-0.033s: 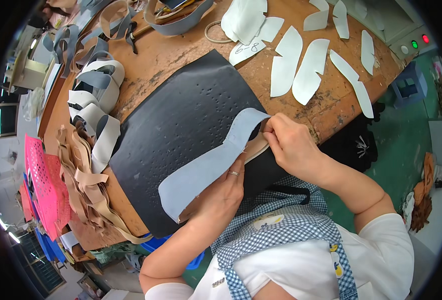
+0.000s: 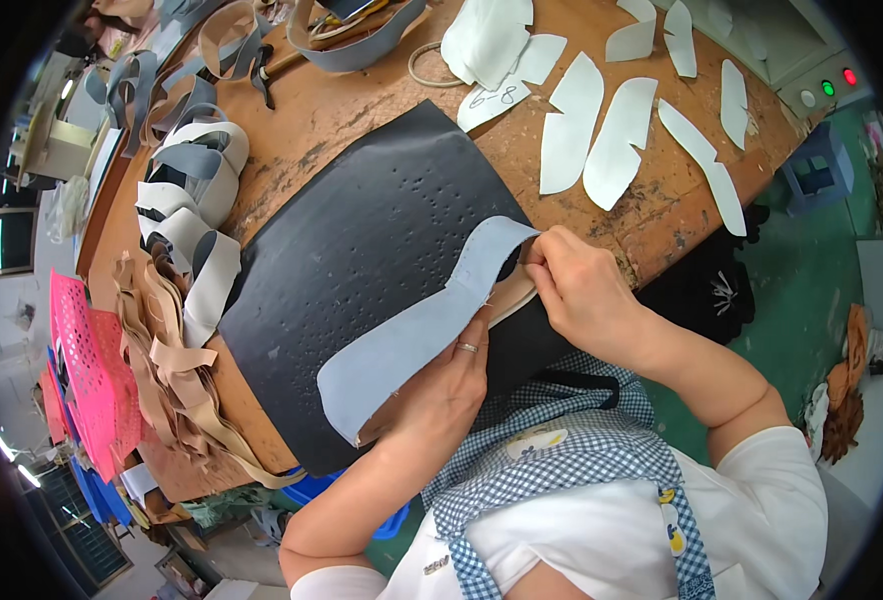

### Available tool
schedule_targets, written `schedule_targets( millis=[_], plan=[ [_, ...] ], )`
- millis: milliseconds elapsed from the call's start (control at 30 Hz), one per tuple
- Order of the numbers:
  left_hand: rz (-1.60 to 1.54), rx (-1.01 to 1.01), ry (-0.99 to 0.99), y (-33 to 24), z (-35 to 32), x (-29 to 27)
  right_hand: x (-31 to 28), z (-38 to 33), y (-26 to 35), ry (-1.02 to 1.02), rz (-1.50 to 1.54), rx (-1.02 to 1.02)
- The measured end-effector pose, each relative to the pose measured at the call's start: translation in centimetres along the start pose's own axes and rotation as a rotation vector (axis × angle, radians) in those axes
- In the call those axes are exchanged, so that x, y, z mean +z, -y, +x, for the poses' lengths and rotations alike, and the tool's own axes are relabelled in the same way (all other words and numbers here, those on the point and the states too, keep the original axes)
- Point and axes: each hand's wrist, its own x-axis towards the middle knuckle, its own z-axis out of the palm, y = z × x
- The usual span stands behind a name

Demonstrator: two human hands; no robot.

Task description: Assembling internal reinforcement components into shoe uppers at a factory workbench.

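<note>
A curved grey-blue leather piece (image 2: 402, 340) with a tan underside is held above a black mat (image 2: 352, 230) pocked with small holes. My left hand (image 2: 452, 380), a ring on one finger, grips its near edge from below; the leather hides part of those fingers. At the far right end, my right hand (image 2: 582, 290) is closed on the leather, thumb and fingers pinching the tip. A pale strip shows between the two hands under the bend.
White notched pattern pieces (image 2: 622, 140) lie across the wooden table (image 2: 292, 120). Tan leather strips (image 2: 177, 370) and a row of white and grey curved pieces (image 2: 192, 190) line the left side. A pink perforated basket (image 2: 87, 370) stands beyond the left edge.
</note>
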Motion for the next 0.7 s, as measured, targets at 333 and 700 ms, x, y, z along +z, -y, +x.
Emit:
schedule_targets(
  millis=[333,700],
  plan=[
    [-0.137,-0.14,-0.016,-0.8,2.0,0.2,0.7,-0.6,-0.3,-0.006,-0.131,-0.074],
    [-0.233,-0.197,-0.132,-2.3,3.2,0.1,-2.6,1.9,0.9,-0.179,-0.098,-0.087]
  ],
)
